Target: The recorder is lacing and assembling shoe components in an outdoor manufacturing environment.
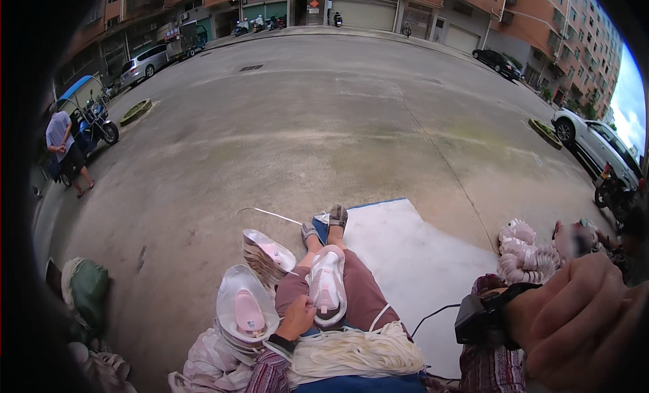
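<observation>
A wide, rough grey concrete yard fills most of the view. On it lies a flat pale sheet with a blue edge, where the seated person's legs stretch out. Across the lap rests a thick bundle of cream, stringy cords. To the left stand two stacks of clear, moulded plastic blister shells with pink inserts, the nearer stack glossy and rounded, the farther stack tilted. One such clear plastic blister shell with a pink insert lies on the thigh. The left hand rests just beside its lower edge, fingers curled; whether they pinch the shell cannot be told. The right hand looms close to the camera, fingers folded together loosely, holding nothing visible; a black strap-on device sits at its wrist.
</observation>
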{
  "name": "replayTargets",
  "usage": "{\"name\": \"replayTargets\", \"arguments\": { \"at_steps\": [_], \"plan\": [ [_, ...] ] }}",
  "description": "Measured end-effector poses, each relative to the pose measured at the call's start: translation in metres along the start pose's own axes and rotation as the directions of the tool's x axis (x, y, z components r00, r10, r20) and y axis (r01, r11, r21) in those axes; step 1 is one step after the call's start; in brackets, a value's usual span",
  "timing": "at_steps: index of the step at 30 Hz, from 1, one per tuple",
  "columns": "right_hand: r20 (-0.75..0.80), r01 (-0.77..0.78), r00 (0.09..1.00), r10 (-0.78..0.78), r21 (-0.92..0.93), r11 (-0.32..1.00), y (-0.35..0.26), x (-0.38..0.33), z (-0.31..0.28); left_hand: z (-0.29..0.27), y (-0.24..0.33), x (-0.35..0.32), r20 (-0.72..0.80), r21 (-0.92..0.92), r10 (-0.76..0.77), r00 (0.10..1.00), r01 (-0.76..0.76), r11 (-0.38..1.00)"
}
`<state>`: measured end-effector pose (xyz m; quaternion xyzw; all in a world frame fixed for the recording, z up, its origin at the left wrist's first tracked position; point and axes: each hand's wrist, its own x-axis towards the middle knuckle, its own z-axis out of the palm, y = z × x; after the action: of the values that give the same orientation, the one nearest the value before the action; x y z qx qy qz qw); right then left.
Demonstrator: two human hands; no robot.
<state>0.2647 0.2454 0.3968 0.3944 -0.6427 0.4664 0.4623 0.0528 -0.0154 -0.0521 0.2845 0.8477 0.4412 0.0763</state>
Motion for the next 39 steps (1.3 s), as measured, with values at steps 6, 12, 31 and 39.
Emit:
{"name": "replayTargets", "arguments": {
  "at_steps": [6,12,31,39],
  "plan": [
    [0.081,-0.055,0.995,0.054,0.017,0.998,-0.038,-0.027,-0.047,-0.008,0.025,-0.009,0.025,-0.052,-0.126,0.992,0.127,0.991],
    [0.267,-0.166,0.953,0.141,0.072,0.984,0.015,0.017,0.006,-0.007,0.003,-0.015,-0.049,0.009,0.068,0.997,-0.067,0.998],
    [-0.373,-0.102,0.928,-0.015,-0.292,0.951,0.016,-0.039,0.007,-0.002,0.010,0.003,0.074,0.052,-0.089,0.993,0.085,0.995],
    [-0.241,-0.094,0.969,0.050,-0.178,0.980,0.020,-0.031,0.018,-0.008,0.018,-0.002,0.045,0.029,-0.074,0.996,0.073,0.997]
  ]
}}
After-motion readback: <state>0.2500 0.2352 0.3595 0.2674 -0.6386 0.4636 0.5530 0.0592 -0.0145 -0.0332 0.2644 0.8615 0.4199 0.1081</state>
